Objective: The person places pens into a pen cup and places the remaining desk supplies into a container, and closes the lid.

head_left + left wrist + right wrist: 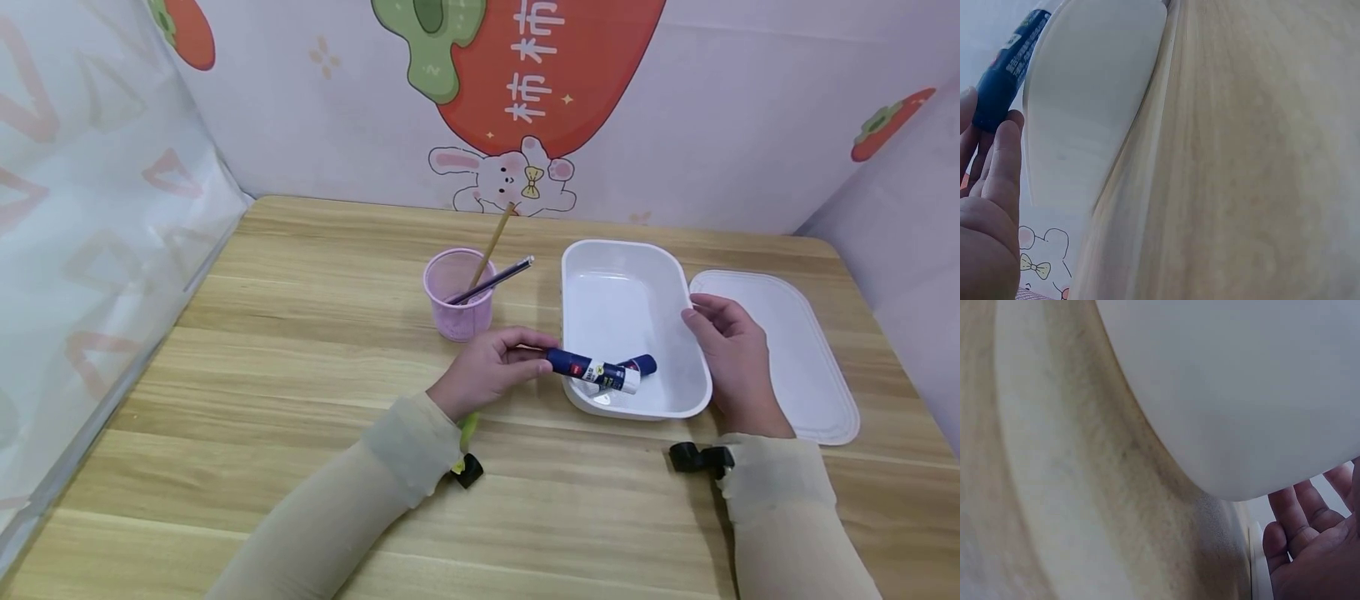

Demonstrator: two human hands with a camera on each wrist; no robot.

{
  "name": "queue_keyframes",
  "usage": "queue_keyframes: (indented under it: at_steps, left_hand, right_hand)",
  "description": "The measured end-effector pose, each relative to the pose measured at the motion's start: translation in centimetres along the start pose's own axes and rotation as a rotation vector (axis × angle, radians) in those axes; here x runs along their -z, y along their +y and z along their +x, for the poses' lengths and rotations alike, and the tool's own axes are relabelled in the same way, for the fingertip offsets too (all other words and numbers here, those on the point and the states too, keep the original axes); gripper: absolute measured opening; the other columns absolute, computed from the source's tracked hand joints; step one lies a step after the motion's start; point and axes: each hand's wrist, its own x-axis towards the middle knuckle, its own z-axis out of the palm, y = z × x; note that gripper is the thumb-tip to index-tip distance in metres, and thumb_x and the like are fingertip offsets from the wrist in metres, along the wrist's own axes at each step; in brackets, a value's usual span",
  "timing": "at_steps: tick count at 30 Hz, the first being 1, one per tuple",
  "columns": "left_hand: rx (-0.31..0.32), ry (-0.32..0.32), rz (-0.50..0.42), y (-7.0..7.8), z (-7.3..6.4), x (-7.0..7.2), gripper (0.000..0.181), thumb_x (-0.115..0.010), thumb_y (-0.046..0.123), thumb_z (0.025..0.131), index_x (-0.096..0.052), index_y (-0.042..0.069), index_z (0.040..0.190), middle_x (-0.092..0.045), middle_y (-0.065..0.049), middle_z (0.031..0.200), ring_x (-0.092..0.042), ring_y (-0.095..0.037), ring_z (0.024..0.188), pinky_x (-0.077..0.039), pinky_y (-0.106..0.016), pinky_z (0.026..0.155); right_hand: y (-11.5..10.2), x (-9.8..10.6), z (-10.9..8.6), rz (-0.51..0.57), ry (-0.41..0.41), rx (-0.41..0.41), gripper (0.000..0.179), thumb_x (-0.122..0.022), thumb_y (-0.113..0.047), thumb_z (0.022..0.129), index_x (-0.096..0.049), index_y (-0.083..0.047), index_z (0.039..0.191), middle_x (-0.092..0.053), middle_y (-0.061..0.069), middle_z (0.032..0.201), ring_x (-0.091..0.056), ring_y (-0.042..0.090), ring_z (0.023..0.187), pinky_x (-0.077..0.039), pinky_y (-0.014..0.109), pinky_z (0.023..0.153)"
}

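A blue glue stick (588,370) with a white end is pinched at its blue end by my left hand (491,367). It extends over the near left rim of a white plastic box (611,304). Inside the box lies another blue tube (640,364), partly covered by the held glue stick in the head view. My right hand (738,358) grips the box's right rim, thumb at the edge. In the left wrist view, thumb and fingers close on the blue glue stick (1007,75) beside the box wall (1094,81). The right wrist view shows fingers (1291,509) against the box's outer side (1241,394).
A pink mesh cup (461,312) stands left of the box, with a brown stick (495,242) and a dark pencil-like stick (498,279) leaning in it. A white lid (798,358) lies flat to the right, partly behind my right hand. A printed curtain backs the wooden table (300,333).
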Motion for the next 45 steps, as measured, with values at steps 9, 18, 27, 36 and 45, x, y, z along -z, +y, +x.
queue_keyframes:
  at_steps: [9,18,27,36,45]
  left_hand:
    - [0.011,0.1,-0.04,-0.23,0.03,-0.04,0.03,-0.071,0.009,0.081,-0.064,0.004,0.11,-0.065,-0.007,0.109,-0.064,-0.018,0.095,-0.053,-0.028,0.08]
    - [-0.02,0.111,-0.028,0.03,0.0,-0.02,0.03,-0.075,0.008,0.076,-0.065,0.003,0.104,-0.066,-0.009,0.102,-0.065,-0.02,0.089,-0.054,-0.031,0.079]
    - [-0.017,0.08,0.006,0.2,-0.07,0.03,0.029,-0.076,0.007,0.076,-0.064,0.003,0.102,-0.064,-0.009,0.103,-0.066,-0.021,0.087,-0.054,-0.032,0.078]
    - [-0.007,0.075,0.011,-0.02,-0.02,0.15,0.029,-0.076,0.009,0.076,-0.064,0.003,0.101,-0.063,-0.009,0.103,-0.066,-0.021,0.085,-0.055,-0.032,0.076]
    - [0.005,0.072,0.025,0.2,-0.11,0.14,0.029,-0.076,0.01,0.076,-0.064,0.003,0.101,-0.063,-0.009,0.103,-0.066,-0.021,0.085,-0.055,-0.032,0.076]
  right_hand:
    - [-0.03,-0.03,-0.08,0.002,0.0,0.005,0.049,-0.056,-0.048,0.087,-0.05,-0.029,0.132,-0.05,0.004,0.129,-0.049,0.014,0.111,-0.047,0.01,0.076]
    - [-0.1,0.02,-0.13,0.005,0.005,0.008,0.049,-0.056,-0.048,0.087,-0.05,-0.029,0.132,-0.05,0.003,0.129,-0.049,0.014,0.11,-0.047,0.01,0.076]
    - [0.02,0.07,-0.03,-0.005,0.0,0.011,0.049,-0.057,-0.048,0.087,-0.051,-0.029,0.132,-0.051,0.003,0.127,-0.05,0.013,0.107,-0.048,0.01,0.075]
    - [0.05,0.07,0.03,0.0,-0.003,0.012,0.05,-0.056,-0.049,0.087,-0.051,-0.029,0.132,-0.05,0.003,0.128,-0.049,0.013,0.109,-0.047,0.01,0.075]
    - [0.04,0.09,-0.01,0.001,-0.012,0.008,0.049,-0.056,-0.048,0.087,-0.05,-0.029,0.132,-0.05,0.003,0.127,-0.05,0.013,0.107,-0.048,0.01,0.075]
